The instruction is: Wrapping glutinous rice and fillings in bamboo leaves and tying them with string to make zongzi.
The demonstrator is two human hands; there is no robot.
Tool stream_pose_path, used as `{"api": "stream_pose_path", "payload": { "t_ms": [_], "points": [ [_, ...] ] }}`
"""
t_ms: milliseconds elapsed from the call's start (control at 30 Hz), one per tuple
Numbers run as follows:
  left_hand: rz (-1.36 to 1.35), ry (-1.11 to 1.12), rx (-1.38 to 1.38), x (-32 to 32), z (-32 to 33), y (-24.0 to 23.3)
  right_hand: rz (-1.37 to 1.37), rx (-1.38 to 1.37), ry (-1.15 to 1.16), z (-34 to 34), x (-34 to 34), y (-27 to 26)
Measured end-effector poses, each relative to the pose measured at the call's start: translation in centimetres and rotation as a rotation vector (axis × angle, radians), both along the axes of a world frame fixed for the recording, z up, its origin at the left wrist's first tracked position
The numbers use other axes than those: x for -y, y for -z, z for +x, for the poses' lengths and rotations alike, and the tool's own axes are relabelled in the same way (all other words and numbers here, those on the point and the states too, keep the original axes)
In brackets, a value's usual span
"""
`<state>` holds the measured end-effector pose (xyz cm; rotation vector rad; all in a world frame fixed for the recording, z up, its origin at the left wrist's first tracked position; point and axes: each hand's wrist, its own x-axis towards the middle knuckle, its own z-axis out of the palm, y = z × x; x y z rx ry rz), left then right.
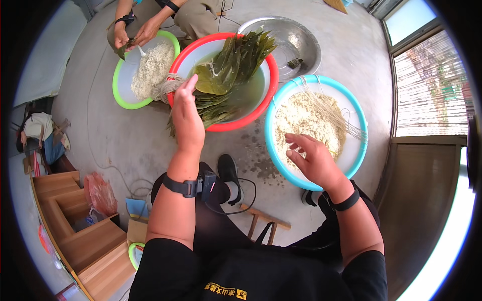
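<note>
My left hand (187,116) is raised, fingers stretched out, at the near left rim of a red-rimmed basin (272,90). Long green leaves (241,62) lie in cloudy water there, some overhanging the near left rim. Behind my fingertips a bundle of pale string (165,88) hangs over that basin's rim. My right hand (314,160) hovers over a blue-rimmed basin (361,113) of rice grains (301,113), thumb and fingers apart. Thin strings (335,113) cross that basin. I see nothing held in either hand; the left fingers are partly hidden behind one another.
Across from me another person's hands (137,37) hold a leaf over a green-rimmed basin (117,88) of rice with a white spoon (142,51). A metal basin (316,49) stands behind. A wooden stool (265,217), cable (252,203) and wooden furniture (90,244) are nearby.
</note>
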<state>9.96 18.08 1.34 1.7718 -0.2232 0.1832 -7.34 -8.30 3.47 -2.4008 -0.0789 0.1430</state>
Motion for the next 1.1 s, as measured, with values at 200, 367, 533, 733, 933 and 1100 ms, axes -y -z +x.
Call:
{"api": "stream_pose_path", "payload": {
  "t_ms": [200,367,533,733,933,1100],
  "points": [
    [0.323,0.616,0.409,4.3,-5.6,-2.8,1.384,-0.334,0.365,0.3,-2.3,2.1],
    [0.271,1.126,0.044,5.8,-8.3,-2.1,1.359,-0.567,0.577,0.6,-2.4,1.3],
    [0.140,0.760,-0.271,5.2,-6.4,0.7,1.272,-0.517,0.590,0.2,-1.5,1.4],
    [-0.533,0.364,-1.045,3.9,-4.2,2.2,-0.105,0.145,-0.134,-0.6,-2.7,-2.6],
    [-0.619,0.374,-1.121,4.7,-2.8,5.7,-0.357,0.230,-0.261,-3.0,-4.6,-1.3],
    [-0.636,0.306,-1.136,5.7,-3.3,5.9,0.095,-0.079,-0.119,-3.5,-3.2,-2.2]
  ]
}}
